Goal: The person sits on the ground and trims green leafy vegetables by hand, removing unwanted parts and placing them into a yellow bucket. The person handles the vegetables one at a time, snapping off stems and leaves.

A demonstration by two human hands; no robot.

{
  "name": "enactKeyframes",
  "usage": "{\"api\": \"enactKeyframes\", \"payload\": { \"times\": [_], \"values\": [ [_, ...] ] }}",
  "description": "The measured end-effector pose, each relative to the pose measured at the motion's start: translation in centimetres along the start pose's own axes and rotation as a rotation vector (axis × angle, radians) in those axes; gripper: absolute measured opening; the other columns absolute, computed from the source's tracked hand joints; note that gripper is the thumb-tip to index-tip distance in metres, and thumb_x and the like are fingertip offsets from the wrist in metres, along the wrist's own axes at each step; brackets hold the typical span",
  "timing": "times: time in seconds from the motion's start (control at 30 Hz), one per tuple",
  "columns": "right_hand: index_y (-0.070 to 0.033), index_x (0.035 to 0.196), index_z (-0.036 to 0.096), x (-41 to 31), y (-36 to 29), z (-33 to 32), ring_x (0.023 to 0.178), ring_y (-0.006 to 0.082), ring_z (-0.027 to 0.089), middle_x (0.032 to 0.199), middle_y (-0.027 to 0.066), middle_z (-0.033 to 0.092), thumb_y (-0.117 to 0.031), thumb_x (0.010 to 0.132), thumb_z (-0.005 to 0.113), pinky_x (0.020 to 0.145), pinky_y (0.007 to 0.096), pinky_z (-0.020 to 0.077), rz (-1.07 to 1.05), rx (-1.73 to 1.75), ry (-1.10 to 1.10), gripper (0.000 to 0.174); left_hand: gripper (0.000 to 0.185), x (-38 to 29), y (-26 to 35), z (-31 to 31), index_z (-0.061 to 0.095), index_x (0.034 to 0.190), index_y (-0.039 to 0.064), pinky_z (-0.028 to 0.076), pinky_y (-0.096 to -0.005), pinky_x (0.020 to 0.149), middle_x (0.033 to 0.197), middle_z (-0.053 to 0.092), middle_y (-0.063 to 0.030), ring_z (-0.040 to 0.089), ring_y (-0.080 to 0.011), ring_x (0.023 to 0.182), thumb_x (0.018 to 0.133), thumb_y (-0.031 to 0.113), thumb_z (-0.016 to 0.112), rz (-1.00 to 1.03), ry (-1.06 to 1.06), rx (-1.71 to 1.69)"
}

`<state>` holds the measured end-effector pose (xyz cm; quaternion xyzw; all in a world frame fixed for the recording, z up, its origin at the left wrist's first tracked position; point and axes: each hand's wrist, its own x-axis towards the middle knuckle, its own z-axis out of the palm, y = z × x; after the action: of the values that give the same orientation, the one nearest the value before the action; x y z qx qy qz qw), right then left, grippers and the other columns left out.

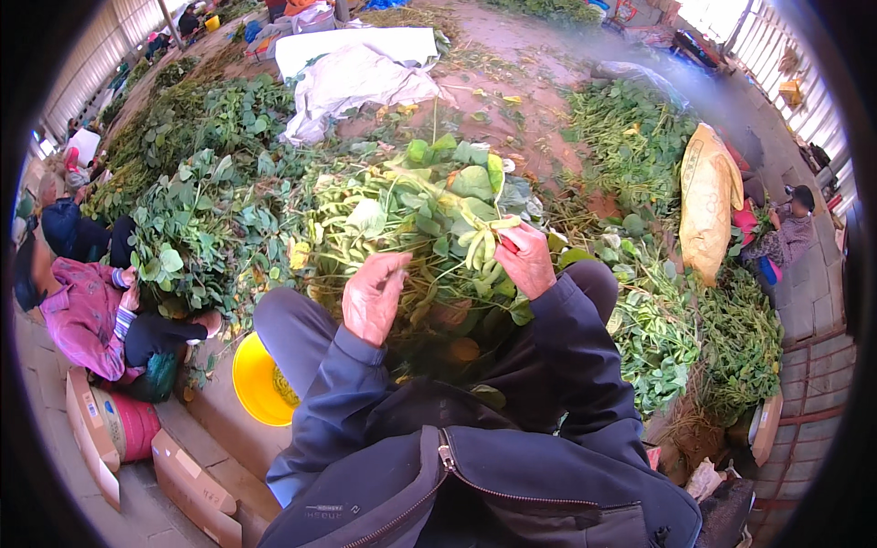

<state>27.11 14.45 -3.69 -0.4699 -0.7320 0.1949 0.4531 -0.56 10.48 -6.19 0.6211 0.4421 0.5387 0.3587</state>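
Observation:
Above the plants at my knees, my right hand (526, 257) pinches a stem that carries a cluster of green bean pods (481, 246). To its left, my left hand (374, 296) is raised, its thumb near the bent fingers; whether it holds something small does not show. Both hands are apart. Beneath and beyond them lies a heap of leafy bean plants (342, 222) with many pods. A yellow bucket (248, 383) stands beside my left knee, with green pods visible inside it.
Co-workers sit at the left (89, 308) and right (788, 229) among plant heaps. A filled yellow woven sack (706, 198) lies at right. White sheeting (363, 79) covers ground ahead. Cardboard pieces (192, 472) lie at lower left, beside a pink round container (130, 421).

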Motion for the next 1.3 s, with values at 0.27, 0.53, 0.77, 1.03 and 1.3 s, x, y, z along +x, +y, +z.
{"api": "enactKeyframes", "payload": {
  "times": [0.27, 0.53, 0.77, 1.03, 1.3],
  "values": [
    [-0.003, 0.101, 0.069, -0.3, -1.1, 1.1, 0.072, 0.0202, 0.061, 0.090, 0.0087, 0.065, -0.003, 0.082, 0.076, 0.068, 0.0314, 0.0502, -0.161, 0.124, -0.251, 0.021, 0.027, 1.2, 5.1, 1.7, 0.070, 0.115, 0.000, 0.053, -0.0255, 0.071, 0.126, 0.063, -0.0113, 0.066, -0.0139, 0.083, 0.089, -0.004, 0.067, 0.143, -0.139, 0.095],
    [-0.005, 0.093, 0.069, -1.0, -0.9, 1.9, 0.072, 0.0309, 0.064, 0.083, 0.0106, 0.063, -0.011, 0.082, 0.076, 0.066, 0.0375, 0.0524, -0.119, -0.004, -0.229, 0.014, 0.014, -1.0, 2.4, 4.5, 0.071, 0.108, 0.001, 0.049, -0.0220, 0.055, 0.079, 0.067, -0.0013, 0.060, -0.0081, 0.061, 0.096, 0.008, 0.072, -0.298, -0.114, -0.311],
    [-0.007, 0.124, 0.064, -2.4, -3.2, -0.7, 0.094, 0.0319, 0.068, 0.108, 0.0140, 0.065, -0.013, 0.092, 0.068, 0.083, 0.0384, 0.0529, 0.076, -0.074, -0.181, 0.033, 0.022, -0.4, 0.2, 3.6, 0.072, 0.111, -0.001, 0.047, -0.0201, 0.052, 0.084, 0.073, -0.0057, 0.059, -0.0068, 0.058, 0.100, 0.017, 0.066, -0.569, -0.222, -0.690],
    [0.002, 0.118, 0.064, -6.6, -6.9, 0.2, 0.079, 0.0176, 0.060, 0.089, 0.0083, 0.063, -0.015, 0.105, 0.050, 0.076, 0.0318, 0.0498, 0.248, 0.248, -0.347, 0.025, 0.028, -1.4, -0.4, 4.5, 0.065, 0.121, -0.006, 0.044, -0.0184, 0.053, 0.094, 0.070, -0.0069, 0.056, -0.0046, 0.063, 0.103, 0.015, 0.061, -0.686, -0.181, -0.916],
    [0.003, 0.126, 0.063, -7.2, -7.0, 2.0, 0.065, 0.0083, 0.052, 0.085, 0.0033, 0.066, -0.015, 0.105, 0.053, 0.059, 0.0251, 0.0442, 0.485, 0.548, -0.349, 0.029, 0.026, -2.5, -0.5, 4.3, 0.068, 0.116, -0.005, 0.028, -0.0179, 0.047, 0.077, 0.060, 0.0036, 0.041, -0.0018, 0.053, 0.101, 0.016, 0.064, -0.609, -0.150, -0.772]
  ]
}}
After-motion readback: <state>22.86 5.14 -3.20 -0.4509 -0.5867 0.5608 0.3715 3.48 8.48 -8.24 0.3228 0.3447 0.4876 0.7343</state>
